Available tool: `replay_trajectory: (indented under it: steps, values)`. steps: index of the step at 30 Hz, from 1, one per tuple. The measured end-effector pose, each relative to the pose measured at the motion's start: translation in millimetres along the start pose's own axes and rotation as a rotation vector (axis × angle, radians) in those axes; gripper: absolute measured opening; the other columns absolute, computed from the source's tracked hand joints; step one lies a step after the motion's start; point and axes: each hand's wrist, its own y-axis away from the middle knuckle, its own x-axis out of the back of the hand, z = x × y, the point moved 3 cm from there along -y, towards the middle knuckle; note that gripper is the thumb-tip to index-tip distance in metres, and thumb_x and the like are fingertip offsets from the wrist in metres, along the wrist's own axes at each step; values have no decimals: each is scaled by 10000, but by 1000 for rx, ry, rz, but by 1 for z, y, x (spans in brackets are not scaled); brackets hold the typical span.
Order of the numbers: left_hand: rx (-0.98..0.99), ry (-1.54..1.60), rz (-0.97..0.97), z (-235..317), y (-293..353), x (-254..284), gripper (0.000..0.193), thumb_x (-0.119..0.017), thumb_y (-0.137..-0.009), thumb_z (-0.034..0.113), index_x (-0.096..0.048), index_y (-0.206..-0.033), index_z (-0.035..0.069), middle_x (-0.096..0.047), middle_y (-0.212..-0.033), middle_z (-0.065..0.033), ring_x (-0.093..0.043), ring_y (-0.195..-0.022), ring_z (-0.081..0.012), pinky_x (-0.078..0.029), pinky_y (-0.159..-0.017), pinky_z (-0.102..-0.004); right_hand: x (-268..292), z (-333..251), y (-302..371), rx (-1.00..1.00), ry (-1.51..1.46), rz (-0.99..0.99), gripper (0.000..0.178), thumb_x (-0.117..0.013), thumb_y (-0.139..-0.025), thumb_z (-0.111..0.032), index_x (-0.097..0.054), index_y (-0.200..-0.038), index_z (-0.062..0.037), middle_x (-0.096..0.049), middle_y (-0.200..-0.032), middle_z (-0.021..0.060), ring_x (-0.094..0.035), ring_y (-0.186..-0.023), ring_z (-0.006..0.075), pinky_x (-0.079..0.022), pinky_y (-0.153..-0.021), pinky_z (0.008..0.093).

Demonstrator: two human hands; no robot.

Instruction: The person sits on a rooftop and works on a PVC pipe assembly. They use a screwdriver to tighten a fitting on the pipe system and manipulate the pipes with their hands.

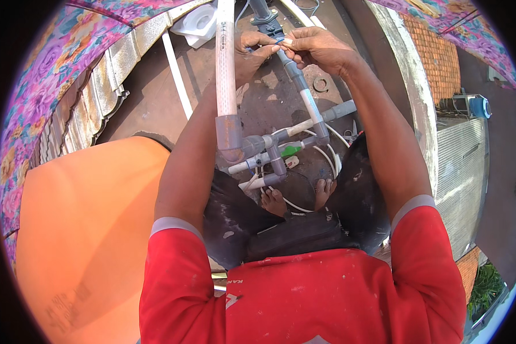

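On a rooftop slab, beside an orange tank [80, 241], a person in a red shirt is squatting over a cluster of grey pipe fittings [264, 150]. Both hands are reaching out to the far end of a slanting grey pipe [307, 97], where it is meeting a dark valve [266, 20]. The left hand [252, 54] is gripping the joint, fingers curled round it, while the right hand [315, 49] is pinching something small and pale at the same spot, thumb and forefinger pressed together; a thin blue strip is showing between the two hands, but what it is I cannot tell. The hands are touching one another there.

Much of the assembly is already looking built: a white upright pipe [225, 57] is sitting in a grey elbow, and tees and short stubs are branching off below it, above the person's bare feet. The slanting pipe is running from that cluster up to the hands, so the joint under the fingers seems to be the one being worked now. Whether it is sealed or only half made up is hidden by the fingers.

Loose items are lying about on the slab: a white offcut [176, 74], a white block [198, 24], a dark ring [320, 85] and white cord looped near the feet. These are suggesting, as a judgement only, that further fitting is remaining.
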Motion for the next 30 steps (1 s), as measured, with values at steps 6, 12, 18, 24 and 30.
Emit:
replay_trajectory:
  steps: [6, 12, 18, 24, 30]
  values:
    - [214, 231, 5, 0, -13, -4, 140, -674, -1017, 176, -704, -1081, 55, -707, -874, -55, -654, -768, -126, -535, -678, -284, 14, -4, -12, 52, 384, 111, 230, -537, -1089, -217, -661, -1149, -33, -686, -939, 103, -662, -764, 172, -577, -633, 296]
    - [331, 364, -121, -3, -17, -7, 98, -646, -1028, 139, -684, -1057, 52, -611, -726, 5, -541, -598, -88, -422, -521, -262, 13, -32, 0, 104, 840, -115, 329, -481, -1088, -238, -605, -1289, -9, -645, -964, 147, -667, -859, 246, -597, -708, 345]
    - [40, 139, -276, 8, -17, -21, 148, -649, -1012, 142, -741, -988, 30, -589, -681, 17, -501, -562, -81, -391, -505, -280, 8, -29, 32, -298, 669, -95, 346, -550, -1052, -340, -610, -1240, -57, -638, -1074, 103, -602, -1086, 222, -529, -929, 443]
    - [80, -334, -111, 25, -21, 6, 138, -673, -1003, 145, -727, -941, 34, -638, -733, -2, -566, -627, -88, -457, -559, -291, 89, 31, 90, -295, 672, -52, 340, -661, -1033, -404, -658, -1046, -64, -636, -987, 53, -549, -1019, 120, -398, -1020, 372]
    - [103, -28, -48, -17, -3, 26, 159, -708, -989, 137, -735, -953, -16, -708, -789, -60, -657, -710, -104, -514, -600, -281, 50, 133, 219, -178, 1711, 143, 207, -650, -977, -197, -658, -1044, -1, -729, -1084, 206, -732, -1006, 399, -586, -846, 523]
